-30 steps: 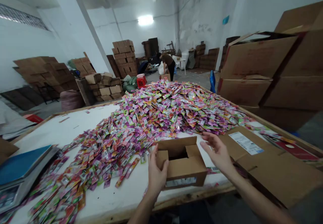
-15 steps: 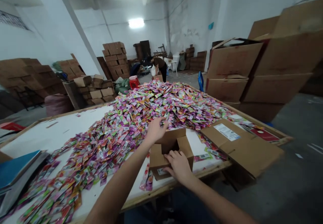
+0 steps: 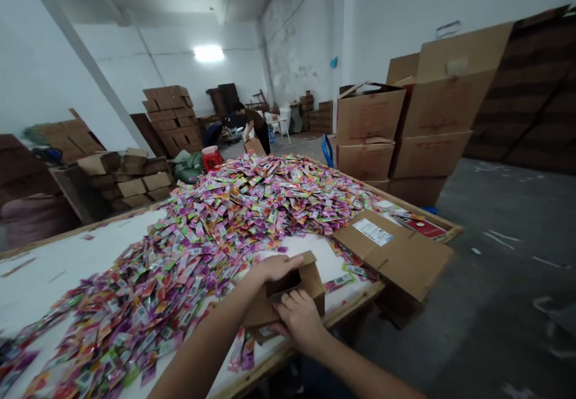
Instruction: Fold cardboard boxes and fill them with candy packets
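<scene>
A small brown cardboard box (image 3: 315, 288) stands at the table's near edge with its top partly open and the inside dark. My left hand (image 3: 275, 267) is at its far left side, thumb stretched along the far flap and the other fingers mostly hidden. Curled over the near flap, my right hand (image 3: 299, 318) grips the box from the front. A wide pile of small, colourful plastic sachets (image 3: 252, 201) spreads behind the box and to its left. Two or so loose sachets (image 3: 242, 351) lie just in front of it.
A larger opened carton (image 3: 405, 255) with a white label overhangs the table's right edge. Tall cartons (image 3: 369, 117) are stacked beyond it. A wooden rim (image 3: 360, 300) borders the white table. Farther back, a person (image 3: 257, 128) bends over a box near a red stool (image 3: 211, 158).
My view has swung to the right. My left hand has come down from above the sachets onto the box's far flap. The box is now turned and tilted slightly, with my right hand still on its near side.
</scene>
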Available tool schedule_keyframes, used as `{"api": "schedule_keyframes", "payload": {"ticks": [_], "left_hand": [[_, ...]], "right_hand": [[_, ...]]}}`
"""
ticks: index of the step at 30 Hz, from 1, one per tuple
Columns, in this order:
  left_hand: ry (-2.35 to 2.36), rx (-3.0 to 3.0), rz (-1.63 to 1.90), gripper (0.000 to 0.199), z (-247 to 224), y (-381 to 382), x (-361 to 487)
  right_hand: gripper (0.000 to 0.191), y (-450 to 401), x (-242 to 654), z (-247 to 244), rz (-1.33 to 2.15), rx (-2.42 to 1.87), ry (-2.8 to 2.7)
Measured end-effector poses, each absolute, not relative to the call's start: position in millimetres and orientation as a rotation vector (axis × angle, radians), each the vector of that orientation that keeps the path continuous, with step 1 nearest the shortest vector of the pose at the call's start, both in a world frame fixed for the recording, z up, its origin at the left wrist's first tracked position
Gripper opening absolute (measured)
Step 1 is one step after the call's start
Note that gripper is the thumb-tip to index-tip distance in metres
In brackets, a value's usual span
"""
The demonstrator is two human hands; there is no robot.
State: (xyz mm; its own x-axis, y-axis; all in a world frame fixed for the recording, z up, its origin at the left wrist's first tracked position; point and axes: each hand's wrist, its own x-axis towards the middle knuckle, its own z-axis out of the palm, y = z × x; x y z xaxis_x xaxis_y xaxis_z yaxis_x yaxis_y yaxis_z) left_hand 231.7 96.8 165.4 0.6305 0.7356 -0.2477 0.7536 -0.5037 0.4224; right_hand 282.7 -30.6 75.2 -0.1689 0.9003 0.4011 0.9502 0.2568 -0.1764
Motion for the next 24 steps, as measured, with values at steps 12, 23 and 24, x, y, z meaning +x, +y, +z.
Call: {"api": "schedule_keyframes", "payload": {"ticks": [12, 23, 24], "left_hand": [[1.376, 2.678, 0.102, 0.075, 128, 91, 235], [0.825, 2.576, -0.069, 0.117, 160, 73, 189], [0.790, 2.566, -0.162, 0.135, 159, 68, 184]], "right_hand": [[0.026, -25, 282, 88, -0.156, -1.727, -2.136], [0.021, -34, 316, 67, -0.319, -1.414, -2.009], [0.021, -35, 322, 66, -0.290, -1.398, -2.035]]}}
